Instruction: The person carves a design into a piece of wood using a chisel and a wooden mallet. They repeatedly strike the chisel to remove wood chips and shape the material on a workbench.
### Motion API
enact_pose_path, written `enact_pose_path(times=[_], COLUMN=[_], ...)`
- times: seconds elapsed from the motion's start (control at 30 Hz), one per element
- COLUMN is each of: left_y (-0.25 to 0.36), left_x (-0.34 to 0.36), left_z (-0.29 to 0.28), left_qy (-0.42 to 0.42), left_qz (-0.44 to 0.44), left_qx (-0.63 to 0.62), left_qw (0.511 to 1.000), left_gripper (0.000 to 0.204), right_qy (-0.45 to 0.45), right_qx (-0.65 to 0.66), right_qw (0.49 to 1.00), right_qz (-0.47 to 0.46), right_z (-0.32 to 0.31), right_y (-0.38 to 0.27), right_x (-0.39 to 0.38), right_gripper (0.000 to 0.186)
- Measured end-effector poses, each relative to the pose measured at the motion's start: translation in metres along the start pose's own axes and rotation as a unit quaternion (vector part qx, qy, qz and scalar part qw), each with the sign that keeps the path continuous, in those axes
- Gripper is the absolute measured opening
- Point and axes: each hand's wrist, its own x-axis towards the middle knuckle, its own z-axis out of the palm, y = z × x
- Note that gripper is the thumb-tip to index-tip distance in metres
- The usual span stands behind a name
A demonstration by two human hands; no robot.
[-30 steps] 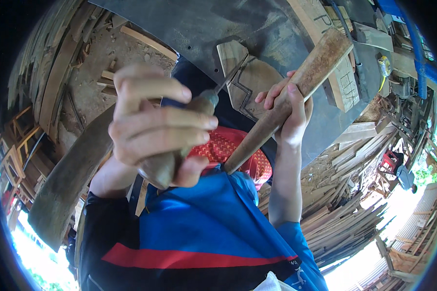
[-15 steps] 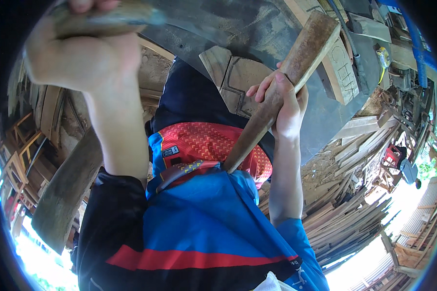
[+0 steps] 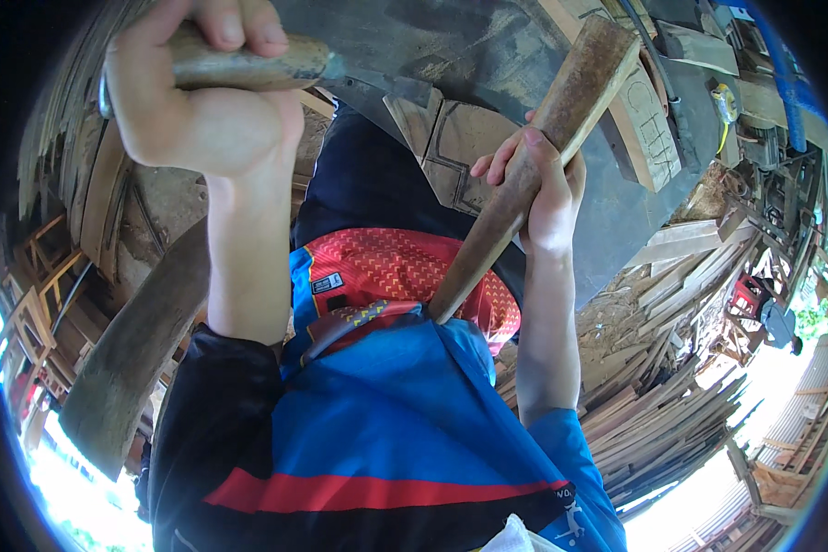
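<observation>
My left hand (image 3: 212, 120) is closed round the thick wooden handle of a bladed tool (image 3: 248, 66), raised at the upper left. From the handle's right end a narrow, dark grey blade runs over the dark work surface; its exact shape is hard to make out. My right hand (image 3: 550, 193) wraps a tapered length of wood (image 3: 570, 92), thumb on top. This piece slants from the upper right down to my waist, its thin lower end resting against my shirt (image 3: 377, 368). Its upper end is wider and squared.
A dark flat surface (image 3: 616, 239) bears a pale wooden block with pencil marks (image 3: 651, 138), a tape measure (image 3: 725, 103) and flat boards with dark outlines (image 3: 465, 138). A curved timber (image 3: 138, 350) stands at my left. Stacked planks (image 3: 662, 414) lie at the right.
My left hand and the bladed tool have moved right and slightly down, and the handle is now sharper in view. My right hand and the wood have hardly shifted.
</observation>
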Motion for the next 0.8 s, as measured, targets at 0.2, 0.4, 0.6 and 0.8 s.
enact_pose_path(times=[0.2,0.4,0.6,0.8], left_y=[0.001,-0.008,-0.020,-0.032], left_x=[-0.004,-0.013,-0.007,-0.007], left_z=[0.024,0.047,0.031,0.052], left_qy=[-0.080,-0.058,-0.111,0.008], left_qz=[0.058,0.029,0.012,-0.098], left_qx=[0.378,0.347,0.300,0.337], left_qw=[0.920,0.936,0.947,0.936], left_gripper=[0.041,0.037,0.036,0.027], right_qy=[0.002,-0.008,-0.003,-0.008], right_qx=[0.006,-0.001,0.012,0.014], right_qw=[1.000,1.000,1.000,1.000], right_qz=[0.002,0.002,-0.001,0.005], right_z=[0.001,0.000,-0.001,-0.003], right_y=[-0.001,-0.001,0.000,-0.001], right_x=[0.000,0.000,-0.001,-0.002], right_gripper=[0.050,0.051,0.052,0.053])
